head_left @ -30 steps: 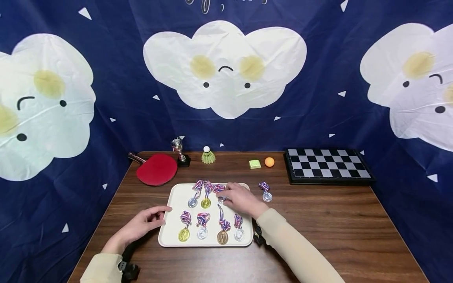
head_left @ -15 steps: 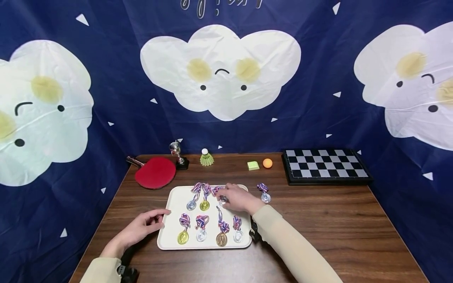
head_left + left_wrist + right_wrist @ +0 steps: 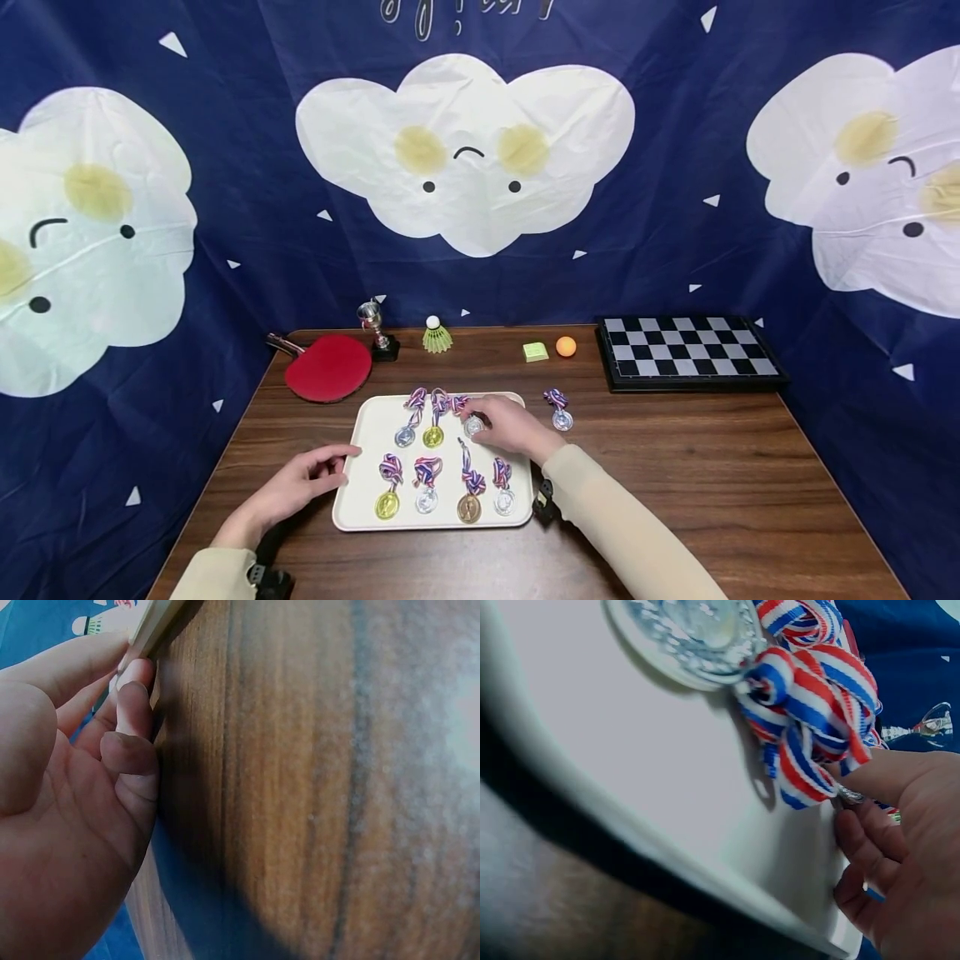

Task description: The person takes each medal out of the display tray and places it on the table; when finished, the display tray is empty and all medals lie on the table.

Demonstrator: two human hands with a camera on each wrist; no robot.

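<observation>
My left hand (image 3: 294,485) holds the left edge of the cream tray (image 3: 366,417), one fingertip over the rim. In the left wrist view, other fingers curl beside the tray's side. My right hand (image 3: 513,425) reaches over the tray's right part and pinches a silver medal (image 3: 473,427) by its disc. Its striped ribbon (image 3: 457,404) lies partly behind the fingers. Beside it are a gold medal (image 3: 432,436) and another silver one (image 3: 405,436). The front row has a gold medal (image 3: 387,505), a bronze medal (image 3: 468,508) and silver medals (image 3: 504,502).
Right of the tray lies one more silver medal (image 3: 562,419). Along the back stand or lie a red table tennis bat (image 3: 330,368), a trophy (image 3: 377,329), a shuttlecock (image 3: 437,335), a small yellow-green block (image 3: 535,352), an orange ball (image 3: 566,347) and a chessboard (image 3: 690,350).
The view has shifted slightly. My right hand stays at the same silver medal with small finger movements, and more of its disc shows now. My left hand keeps its place at the tray.
</observation>
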